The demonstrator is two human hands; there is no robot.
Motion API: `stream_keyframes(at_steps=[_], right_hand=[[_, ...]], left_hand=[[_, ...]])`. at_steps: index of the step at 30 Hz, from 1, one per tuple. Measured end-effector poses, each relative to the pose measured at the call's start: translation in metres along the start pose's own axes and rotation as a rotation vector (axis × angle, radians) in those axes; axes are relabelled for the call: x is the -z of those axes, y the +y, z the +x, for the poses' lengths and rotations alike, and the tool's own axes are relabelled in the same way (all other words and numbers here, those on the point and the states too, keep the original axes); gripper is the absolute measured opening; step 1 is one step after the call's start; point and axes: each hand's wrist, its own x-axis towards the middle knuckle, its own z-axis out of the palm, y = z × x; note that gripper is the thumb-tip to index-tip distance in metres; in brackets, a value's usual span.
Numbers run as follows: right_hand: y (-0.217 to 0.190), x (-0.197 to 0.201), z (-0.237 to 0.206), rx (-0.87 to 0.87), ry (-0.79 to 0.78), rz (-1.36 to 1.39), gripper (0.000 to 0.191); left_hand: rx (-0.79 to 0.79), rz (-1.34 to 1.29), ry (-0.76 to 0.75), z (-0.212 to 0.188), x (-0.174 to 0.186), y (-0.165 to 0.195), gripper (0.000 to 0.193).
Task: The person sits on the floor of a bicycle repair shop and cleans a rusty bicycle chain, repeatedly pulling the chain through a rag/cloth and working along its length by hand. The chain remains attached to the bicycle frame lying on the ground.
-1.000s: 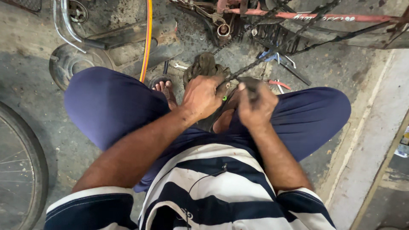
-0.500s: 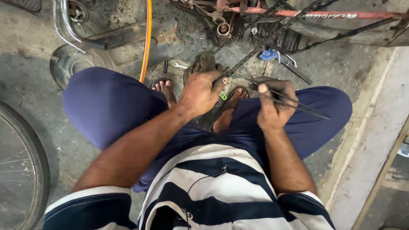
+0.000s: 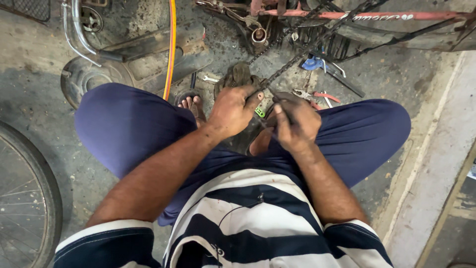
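While squatting | both hands (image 3: 265, 116) pinch bicycle chain (image 3: 297, 57) | tools (image 3: 317, 94) nearby

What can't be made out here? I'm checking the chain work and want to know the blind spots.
Head view only:
- Where the chain ends: hidden under the left hand and right hand.
- What the right hand's fingers pinch: too small, covered.
- The wheel: cut off by the left edge.
- The bicycle frame: cut off at the top edge.

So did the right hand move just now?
Yes. The right hand came back in toward the left hand and the chain; before, it sat further out over the right knee.
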Motion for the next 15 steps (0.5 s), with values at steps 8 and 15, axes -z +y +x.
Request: stream_keyframes(at_steps=[8, 15], right_hand=[[0.028, 0.001, -0.008, -0.455, 0.050, 0.596, 0.012], [0.038, 0.028, 0.016, -0.231, -0.269, 0.404, 0.012]], left_hand=[[0.037, -0.007, -0.067, 0.004, -0.005, -0.019, 0.039], [0.050, 0.086, -0.103, 0.001, -0.006, -0.024, 0.037]])
